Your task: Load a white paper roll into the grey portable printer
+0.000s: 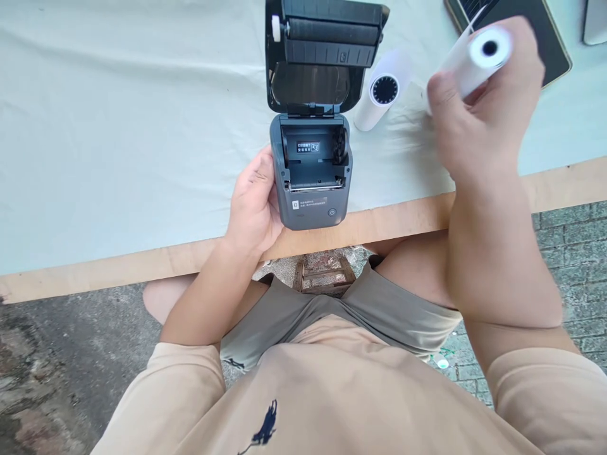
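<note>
My left hand (253,205) grips the left side of a small dark grey label printer (313,212) near the table's front edge. The printer's lid (313,85) is flipped up, showing a black roller inside it, and the roll bay is bare apart from a small sticker. In my right hand (488,120), raised at the right, is a white paper roll (467,66) with a dark hole in its core; the fingers wrap round it, slightly blurred. Between the printer and that hand, a second white roll (372,114) with a black toothed core rests on the table.
A pale cloth (118,139) covers the table, with a bare wooden strip (114,268) along its front edge. Behind my right hand lies a dark flat object (552,57) with a light rim. Part of a grey item (596,22) shows at the top right corner.
</note>
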Motion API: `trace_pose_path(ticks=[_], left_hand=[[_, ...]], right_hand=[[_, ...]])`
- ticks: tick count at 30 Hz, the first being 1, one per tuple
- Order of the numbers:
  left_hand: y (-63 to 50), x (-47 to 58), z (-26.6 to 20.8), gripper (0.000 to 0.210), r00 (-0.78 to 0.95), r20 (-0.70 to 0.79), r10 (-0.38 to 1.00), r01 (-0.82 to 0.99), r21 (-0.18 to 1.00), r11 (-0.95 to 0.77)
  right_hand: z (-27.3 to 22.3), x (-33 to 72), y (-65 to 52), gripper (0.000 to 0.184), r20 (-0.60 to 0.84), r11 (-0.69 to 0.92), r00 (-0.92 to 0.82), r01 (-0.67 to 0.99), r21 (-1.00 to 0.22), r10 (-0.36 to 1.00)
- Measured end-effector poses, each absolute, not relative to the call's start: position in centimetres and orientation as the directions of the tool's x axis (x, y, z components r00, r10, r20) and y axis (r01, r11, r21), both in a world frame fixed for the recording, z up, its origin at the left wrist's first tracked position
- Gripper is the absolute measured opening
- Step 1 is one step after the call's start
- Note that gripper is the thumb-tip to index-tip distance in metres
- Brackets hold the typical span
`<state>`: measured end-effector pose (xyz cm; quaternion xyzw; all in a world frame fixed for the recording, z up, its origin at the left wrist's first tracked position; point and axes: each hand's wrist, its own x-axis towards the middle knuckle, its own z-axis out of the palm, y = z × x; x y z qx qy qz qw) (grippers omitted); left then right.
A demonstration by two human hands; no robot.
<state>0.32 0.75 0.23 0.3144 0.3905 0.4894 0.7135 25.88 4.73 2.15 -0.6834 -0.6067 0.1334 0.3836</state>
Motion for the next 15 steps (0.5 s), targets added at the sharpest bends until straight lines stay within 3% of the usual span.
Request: trace_pose_path(ticks=[3, 7, 11, 15], left_hand=[[0.8, 0.3, 0.2, 0.030, 0.202, -0.257, 0.945, -0.433, 0.842, 0.322], [0.8, 0.3, 0.3, 0.030, 0.209, -0.272, 0.939, -0.442, 0.831, 0.339], [0.8, 0.4, 0.4, 0.031, 0.225, -0.246, 0.943, -0.490, 0.808, 0.328], [0.8, 0.5, 0.4, 0.031, 0.231, -0.237, 0.944, -0.523, 0.788, 0.326]], right_hand=[[2.3, 26.1, 4.4, 0.029, 0.310, 0.005, 0.199, 0.835, -0.550, 0.930], [2.7, 26.2, 4.4, 0.040, 0.278, -0.054, 0.210, 0.875, -0.480, 0.937], [3.2, 26.4, 4.2, 0.064, 0.230, -0.083, 0.231, 0.852, -0.517, 0.945], [3.6, 26.8, 4.0, 0.075, 0.188, -0.110, 0.247, 0.834, -0.540, 0.951]])
